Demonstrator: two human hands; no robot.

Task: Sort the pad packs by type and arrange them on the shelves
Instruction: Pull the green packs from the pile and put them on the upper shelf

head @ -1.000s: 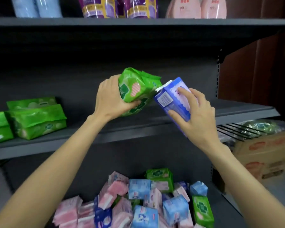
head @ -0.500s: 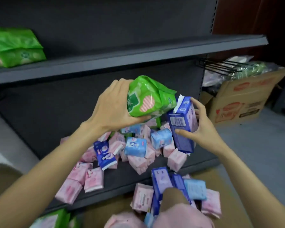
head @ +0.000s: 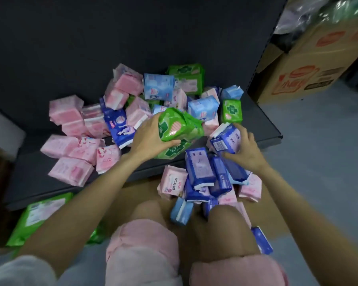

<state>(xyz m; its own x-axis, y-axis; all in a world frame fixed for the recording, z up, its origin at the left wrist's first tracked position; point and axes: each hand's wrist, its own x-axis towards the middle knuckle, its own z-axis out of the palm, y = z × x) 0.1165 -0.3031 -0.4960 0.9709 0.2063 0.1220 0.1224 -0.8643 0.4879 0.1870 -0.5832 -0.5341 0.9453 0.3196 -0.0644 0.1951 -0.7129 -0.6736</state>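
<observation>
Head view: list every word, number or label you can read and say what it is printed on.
"100%" with blurred characters after it, seen upside down: pink pad pack on the floor before the shelf edge.
Cardboard box: red logo and dark print, too blurred to read.
Green pack in the left hand and blue pack in the right hand: print unreadable.
Other packs: unreadable.

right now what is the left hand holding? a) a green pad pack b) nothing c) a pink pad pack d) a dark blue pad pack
a: the left hand grips a green pad pack over the pile, while the right hand holds a dark blue pad pack.
</observation>
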